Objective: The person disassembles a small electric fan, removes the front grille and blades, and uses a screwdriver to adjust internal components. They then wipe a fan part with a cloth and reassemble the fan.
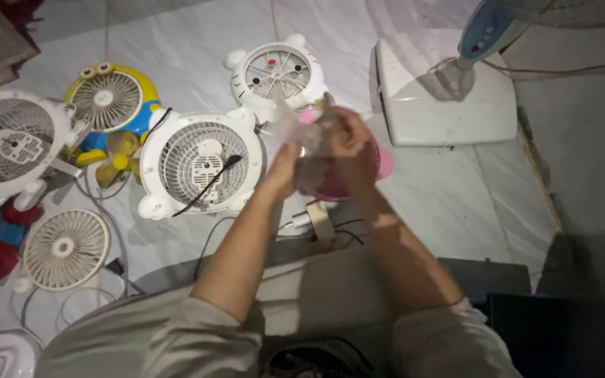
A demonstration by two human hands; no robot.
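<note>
The light is dim and uneven, brightest on the white floor (449, 203) toward twelve o'clock and fading to deep shadow at four and five o'clock. Glare whitens the pedestal fan base (442, 98) at one o'clock. The hands (316, 150) at centre are motion-blurred (edges smear), and the corners bend slightly.

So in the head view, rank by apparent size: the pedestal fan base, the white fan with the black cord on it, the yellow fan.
1. Pedestal fan base, largest.
2. White fan, a little smaller; it lies at a similar distance, so the order is fairly safe.
3. Yellow fan, clearly smallest.
</note>
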